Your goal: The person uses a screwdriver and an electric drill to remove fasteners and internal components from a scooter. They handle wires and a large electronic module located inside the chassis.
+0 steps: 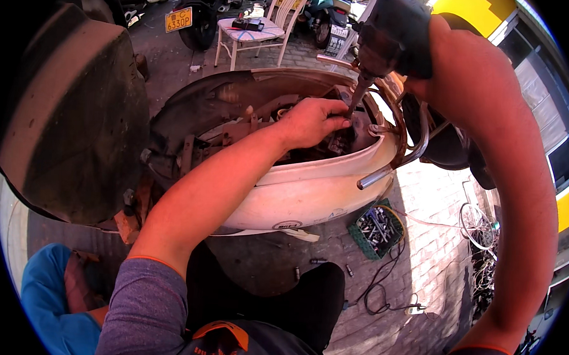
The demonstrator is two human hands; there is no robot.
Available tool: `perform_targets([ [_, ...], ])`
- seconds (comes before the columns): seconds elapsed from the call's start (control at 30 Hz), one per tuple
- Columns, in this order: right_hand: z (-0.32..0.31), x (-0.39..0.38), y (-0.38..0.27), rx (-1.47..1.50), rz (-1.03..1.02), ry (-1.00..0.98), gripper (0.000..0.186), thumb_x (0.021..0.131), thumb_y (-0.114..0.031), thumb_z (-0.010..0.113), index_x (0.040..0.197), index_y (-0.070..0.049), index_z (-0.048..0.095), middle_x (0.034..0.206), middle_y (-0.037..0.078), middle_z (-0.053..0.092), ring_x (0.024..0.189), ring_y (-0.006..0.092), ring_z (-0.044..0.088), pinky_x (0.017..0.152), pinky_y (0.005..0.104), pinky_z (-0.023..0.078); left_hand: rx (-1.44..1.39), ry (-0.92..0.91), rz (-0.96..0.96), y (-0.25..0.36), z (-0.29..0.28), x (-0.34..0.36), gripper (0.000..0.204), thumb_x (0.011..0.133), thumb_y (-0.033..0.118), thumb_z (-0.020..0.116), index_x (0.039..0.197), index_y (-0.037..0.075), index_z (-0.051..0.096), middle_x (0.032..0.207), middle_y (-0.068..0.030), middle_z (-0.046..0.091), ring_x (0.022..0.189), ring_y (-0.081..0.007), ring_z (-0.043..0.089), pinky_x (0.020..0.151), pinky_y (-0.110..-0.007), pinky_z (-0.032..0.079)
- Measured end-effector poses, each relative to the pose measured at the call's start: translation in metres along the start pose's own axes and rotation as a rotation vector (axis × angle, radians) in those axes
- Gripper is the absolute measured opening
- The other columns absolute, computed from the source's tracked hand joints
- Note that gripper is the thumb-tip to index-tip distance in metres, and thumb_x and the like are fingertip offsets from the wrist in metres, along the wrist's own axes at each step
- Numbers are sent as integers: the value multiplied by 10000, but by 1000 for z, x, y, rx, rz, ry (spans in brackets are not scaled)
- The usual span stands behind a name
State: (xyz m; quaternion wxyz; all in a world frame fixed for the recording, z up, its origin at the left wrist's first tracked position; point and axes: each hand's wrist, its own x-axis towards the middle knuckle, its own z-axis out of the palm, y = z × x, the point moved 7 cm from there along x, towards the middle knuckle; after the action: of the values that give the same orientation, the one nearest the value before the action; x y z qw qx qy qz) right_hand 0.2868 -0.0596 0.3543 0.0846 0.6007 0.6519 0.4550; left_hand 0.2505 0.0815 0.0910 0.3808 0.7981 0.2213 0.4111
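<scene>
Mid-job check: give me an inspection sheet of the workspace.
Surface: brick paving, part shaded, part sunlit.
Job's things: white vehicle body, open on top; dark power tool, its shaft pointing down into it.
Clutter: green crate of metal tools; small metal pieces loose on the paving.
Grippers: right hand holds the power tool; left hand at the shaft's lower end, grip unclear.
Cables: black cable on the paving beside the crate; pale tangled cables farther right.
Surroundings: white chair bearing a black item; parked motorbikes behind; another person in blue, lower left.
</scene>
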Motion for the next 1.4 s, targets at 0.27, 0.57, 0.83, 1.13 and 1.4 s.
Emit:
perform_targets([
  [0.27, -5, -3, -6, -34, -109, 121, 551, 800, -248, 907, 1226, -46, 623, 993, 183, 769, 1000, 397, 765, 850, 498, 623, -69, -30, -3, -12, 7, 2, 358, 1040, 279, 756, 1327, 66, 734, 1176, -187, 786, 1086, -332, 752, 977, -410, 560],
  [0.57, 7, -6, -1, -26, -69, 99, 493, 816, -207, 868, 1207, -46, 615, 996, 184, 760, 1003, 413, 749, 858, 512, 615, 27, 4, 18, 4, 6, -1, 253, 1047, 208, 752, 1225, 30, 728, 1086, -168, 765, 1006, -280, 705, 940, -396, 543],
  [0.83, -1, -6, -8, -10, -119, 150, 550, 811, -186, 860, 1289, -68, 618, 998, 187, 759, 1020, 414, 744, 866, 517, 610, -7, -3, 63, 3, 6, -2, 293, 1030, 280, 770, 1209, 54, 716, 1118, -204, 766, 1050, -389, 730, 931, -451, 557],
  [1.13, -6, -10, 6, 86, -13, 48, 620, 791, -238, 908, 1332, -94, 639, 1005, 192, 775, 973, 416, 765, 862, 499, 618, 29, 142, 223, 27, -10, -3, 264, 987, 284, 815, 1097, 52, 751, 983, -184, 742, 904, -371, 701, 839, -434, 555],
  [1.4, -22, -16, 8, 105, -57, 87, 620, 790, -246, 912, 1320, -80, 636, 988, 205, 775, 970, 427, 763, 849, 500, 616, -64, 144, 245, 37, -13, -6, 250, 979, 274, 827, 1057, 43, 772, 914, -175, 736, 797, -320, 666, 790, -407, 549],
])
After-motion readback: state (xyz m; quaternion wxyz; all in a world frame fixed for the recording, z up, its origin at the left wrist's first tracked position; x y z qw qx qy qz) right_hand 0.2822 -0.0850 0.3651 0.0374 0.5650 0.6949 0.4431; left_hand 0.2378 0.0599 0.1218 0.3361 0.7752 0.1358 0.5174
